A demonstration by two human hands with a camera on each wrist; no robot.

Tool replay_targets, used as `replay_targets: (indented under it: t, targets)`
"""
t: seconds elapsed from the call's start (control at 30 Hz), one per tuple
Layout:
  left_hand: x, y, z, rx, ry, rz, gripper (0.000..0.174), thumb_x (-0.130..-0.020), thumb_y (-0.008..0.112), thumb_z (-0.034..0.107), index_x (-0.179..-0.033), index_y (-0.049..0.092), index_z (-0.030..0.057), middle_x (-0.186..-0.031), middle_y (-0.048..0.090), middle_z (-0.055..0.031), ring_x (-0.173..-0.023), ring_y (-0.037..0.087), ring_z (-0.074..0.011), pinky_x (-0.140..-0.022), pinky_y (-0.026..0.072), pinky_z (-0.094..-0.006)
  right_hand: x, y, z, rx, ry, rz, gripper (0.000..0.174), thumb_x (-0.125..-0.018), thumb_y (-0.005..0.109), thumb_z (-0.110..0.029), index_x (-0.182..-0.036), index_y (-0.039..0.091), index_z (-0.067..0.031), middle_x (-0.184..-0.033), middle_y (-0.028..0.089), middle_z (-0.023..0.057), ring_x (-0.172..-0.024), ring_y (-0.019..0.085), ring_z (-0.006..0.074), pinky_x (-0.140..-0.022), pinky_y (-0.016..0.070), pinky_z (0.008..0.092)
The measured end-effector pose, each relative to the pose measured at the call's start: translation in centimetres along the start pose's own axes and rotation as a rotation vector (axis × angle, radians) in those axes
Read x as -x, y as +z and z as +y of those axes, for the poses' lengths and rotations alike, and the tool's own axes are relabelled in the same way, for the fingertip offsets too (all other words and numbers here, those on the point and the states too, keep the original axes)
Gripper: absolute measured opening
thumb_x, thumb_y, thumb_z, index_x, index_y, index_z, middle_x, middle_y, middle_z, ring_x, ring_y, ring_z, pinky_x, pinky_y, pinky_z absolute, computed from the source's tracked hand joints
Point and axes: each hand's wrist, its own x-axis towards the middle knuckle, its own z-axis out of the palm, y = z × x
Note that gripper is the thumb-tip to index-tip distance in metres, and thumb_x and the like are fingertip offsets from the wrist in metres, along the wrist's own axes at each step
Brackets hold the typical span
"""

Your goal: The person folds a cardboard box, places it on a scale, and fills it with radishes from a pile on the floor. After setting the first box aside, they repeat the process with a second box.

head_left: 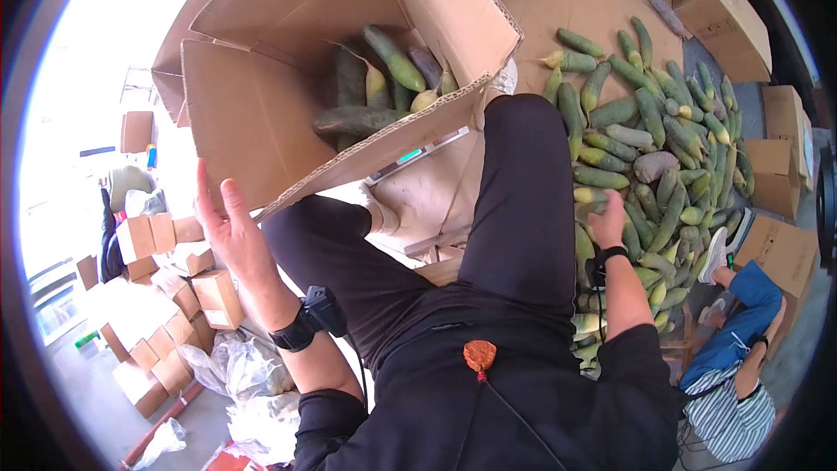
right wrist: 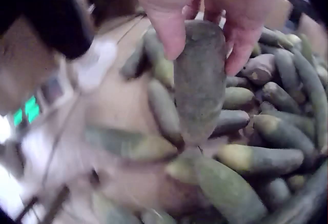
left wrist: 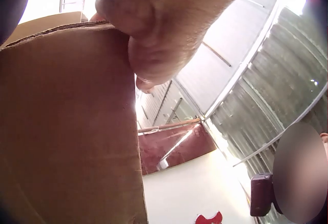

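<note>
While the cardboard box (head_left: 222,92) is touched near its corner by the open left hand (head_left: 240,240), probably just to steady it, a green radish (right wrist: 200,88) is gripped by its broad end in the right hand (right wrist: 230,1) over the radish pile (head_left: 649,111), pretty likely for a firmer hold.

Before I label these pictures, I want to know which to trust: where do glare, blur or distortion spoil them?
Head view: curved, dark-rimmed distortion; the left side washes out white beyond the stacked cartons. Left wrist: glare at the top corners, box side shaded, a blurred oval lower right. Right wrist: soft overall, green display smeared, held vegetable clearer.
</note>
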Motion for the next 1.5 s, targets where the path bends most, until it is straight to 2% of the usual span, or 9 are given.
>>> replay_targets:
  t: [0.07, 0.13, 0.5, 0.67, 0.77, 0.8, 0.93, 1.17, 1.5]
  targets:
    - [0.1, 0.1, 0.7, -0.128, 0.003, -0.009, 0.039, -0.094, 0.052, 0.02, -0.13, 0.047, 0.0054, -0.126, 0.049, -0.0131, -0.115, 0.048, -0.0224, -0.097, 0.0381, -0.0329, -0.8, -2.8, -1.3, -0.357, 0.366, 0.06, 0.06, -0.063, 0.072, 0.0, -0.116, 0.046, -0.0037, -0.11, 0.051, 0.0137, -0.102, 0.051, 0.027, -0.091, 0.0395, 0.0354]
    - [0.0, 0.0, 0.6, -0.19, 0.039, 0.014, 0.04, -0.092, 0.054, 0.02, -0.129, 0.048, 0.0055, -0.125, 0.049, -0.0147, -0.115, 0.048, -0.025, -0.098, 0.0368, -0.0351, -1.9, -5.4, -2.4, -0.507, 0.414, 0.127, 0.058, -0.065, 0.074, -0.002, -0.116, 0.046, -0.0031, -0.108, 0.05, 0.0112, -0.101, 0.049, 0.0218, -0.092, 0.0377, 0.0336]
    - [-0.1, -0.1, 0.6, -0.327, 0.127, 0.01, 0.042, -0.09, 0.057, 0.025, -0.127, 0.05, 0.0068, -0.129, 0.047, -0.0153, -0.122, 0.042, -0.0294, -0.103, 0.0319, -0.0404, -7.4, -23.4, -26.1, -1.119, -0.369, 0.369, 0.048, -0.078, 0.062, 0.005, -0.123, 0.046, 0.0019, -0.116, 0.051, 0.0095, -0.108, 0.05, 0.0182, -0.096, 0.0385, 0.0309]
    - [-0.2, -0.1, 0.4, -0.374, 0.138, 0.013, 0.043, -0.09, 0.057, 0.027, -0.127, 0.05, 0.0072, -0.129, 0.047, -0.0157, -0.122, 0.041, -0.0298, -0.103, 0.0318, -0.041, -10.3, -21.5, -36.9, -1.391, -0.678, 0.049, 0.034, -0.08, 0.063, 0.001, -0.113, 0.055, 0.0017, -0.103, 0.059, 0.0076, -0.096, 0.056, 0.0138, -0.083, 0.0471, 0.0271]
    - [-0.1, -0.1, 0.1, -0.362, 0.137, 0.012, 0.043, -0.089, 0.057, 0.027, -0.127, 0.05, 0.0074, -0.129, 0.047, -0.0159, -0.122, 0.041, -0.0297, -0.103, 0.0317, -0.0412, -10.2, -17.9, -42.1, -1.251, -0.609, 0.168, 0.02, -0.084, 0.064, -0.008, -0.101, 0.057, -0.0001, -0.094, 0.061, 0.0041, -0.077, 0.057, 0.0103, -0.07, 0.0481, 0.0237]
    - [-0.1, -0.1, 0.2, -0.353, 0.13, 0.01, 0.043, -0.089, 0.057, 0.027, -0.127, 0.05, 0.0075, -0.129, 0.047, -0.0158, -0.122, 0.042, -0.0296, -0.103, 0.032, -0.0408, -10.6, -16.9, -42.1, -1.194, -0.622, 0.026, 0.021, -0.082, 0.064, -0.006, -0.101, 0.058, 0.0004, -0.094, 0.061, 0.0045, -0.08, 0.057, 0.0108, -0.072, 0.0479, 0.024]
    - [-0.2, -0.6, 0.1, -0.334, 0.108, -0.011, 0.044, -0.089, 0.058, 0.027, -0.127, 0.05, 0.007, -0.129, 0.047, -0.0152, -0.12, 0.044, -0.0292, -0.101, 0.0339, -0.0394, -11.1, -15.1, -39.0, -1.079, -0.723, -0.044, 0.025, -0.081, 0.063, -0.003, -0.106, 0.059, 0.0005, -0.097, 0.061, 0.0051, -0.092, 0.057, 0.0119, -0.079, 0.0479, 0.0255]
    - [0.0, -0.8, -0.9, -0.16, 0.067, -0.035, 0.04, -0.091, 0.057, 0.02, -0.127, 0.049, 0.0058, -0.126, 0.048, -0.013, -0.117, 0.046, -0.0246, -0.098, 0.0363, -0.0353, -10.0, -15.1, -22.9, -0.902, -0.241, 0.109, 0.017, -0.087, 0.058, -0.008, -0.104, 0.061, -0.0033, -0.097, 0.062, 0.0003, -0.09, 0.055, 0.0069, -0.076, 0.0444, 0.0221]
    - [1.2, -0.4, 0.6, -0.119, -0.013, -0.013, 0.042, -0.091, 0.058, 0.024, -0.129, 0.049, 0.0086, -0.127, 0.049, -0.0108, -0.11, 0.052, -0.0208, -0.093, 0.0438, -0.0319, 0.8, -4.6, 0.7, -0.586, 0.457, 0.022, 0.01, -0.081, 0.06, -0.005, -0.09, 0.063, -0.0008, -0.079, 0.062, -0.0003, -0.071, 0.055, 0.007, -0.065, 0.0455, 0.0239]
